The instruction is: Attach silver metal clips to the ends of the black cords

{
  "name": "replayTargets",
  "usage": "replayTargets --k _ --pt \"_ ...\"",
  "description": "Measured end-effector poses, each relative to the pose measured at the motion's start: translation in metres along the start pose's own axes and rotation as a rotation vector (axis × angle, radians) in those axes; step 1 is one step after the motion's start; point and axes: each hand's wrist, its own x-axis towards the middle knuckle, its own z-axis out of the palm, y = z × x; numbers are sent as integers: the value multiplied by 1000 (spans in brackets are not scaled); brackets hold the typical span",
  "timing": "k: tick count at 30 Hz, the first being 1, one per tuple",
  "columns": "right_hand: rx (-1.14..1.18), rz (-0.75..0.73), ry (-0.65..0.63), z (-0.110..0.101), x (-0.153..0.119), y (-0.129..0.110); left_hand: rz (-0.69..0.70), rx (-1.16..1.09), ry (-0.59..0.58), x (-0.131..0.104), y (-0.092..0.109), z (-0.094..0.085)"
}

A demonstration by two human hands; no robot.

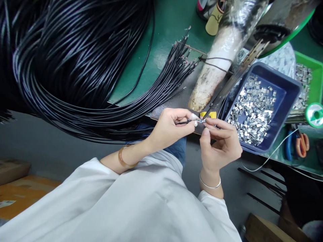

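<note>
A: Where are the hands?

B: Both are over the near edge of the green table (165, 23), around the middle. The left hand (174, 129), white wrapping on a fingertip, pinches a black cable (186, 122) between thumb and fingers, just short of its shiny end (201, 121).

A: And the right hand (219, 143)?

B: Its fingertips are at that shiny end, the other fingers curled. I cannot tell how firmly they close on it.

A: What lies close by?

B: A yellow piece (209, 115) is just beyond the fingertips. Behind it, a white tube (214, 67) in clear wrap slants away from the near edge, a dark cord looped around it.

A: To the left?

B: A large bundle of black cables (101, 114) sweeps across the table's left part and past its near edge, many ends fanned beside the tube.

A: To the right?

B: A blue tray (285, 97) of small metal clips (252, 111) sits at the near edge. Beyond it are a green tray (317, 72) and a green-rimmed spool (315, 115), with orange-handled pliers (302, 145) nearer the edge
</note>
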Motion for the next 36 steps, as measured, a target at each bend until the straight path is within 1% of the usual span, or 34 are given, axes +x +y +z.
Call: replayTargets --k 4,7,10,15,17,18,20,22,24,26,28,30,33,35,36 --pt "5 -17 25 -2 1 0 -46 14 -6 -1 1 0" --pt "-76 -75 34 -1 1 2 -40 21 -28 -1 0 -1" --pt "-144 -99 27 1 2 3 32 32 -16 0 -1 -1" --pt "-160 -118 45 2 6 1 169 117 31 0 -2 1" --pt "-161 -120 39 2 6 0 203 135 36 0 -3 1" --pt "-158 -124 39 3 4 0 202 130 30 0 -3 0" --pt "-132 -127 47 3 1 1 152 108 5 0 -4 -2" --pt "-63 -84 51 1 -2 3 81 84 -22 -1 -5 -2" --pt "-2 -37 44 -3 -2 4 43 75 -29 -2 -4 -2" --pt "-38 -56 63 -8 0 3 48 95 -30 -3 -4 -1" --pt "-154 -118 83 -13 2 -2 75 148 -44 -6 -3 -1" --pt "-267 -144 28 -16 4 -8 145 225 -65 -8 -5 0" --pt "-342 -119 -138 -14 4 -16 317 378 -56 -12 -8 0" --pt "-314 -44 -184 -12 1 -17 403 449 -33 -14 -9 0" --pt "-259 24 -190 -11 0 -17 409 455 -33 -15 -9 0"
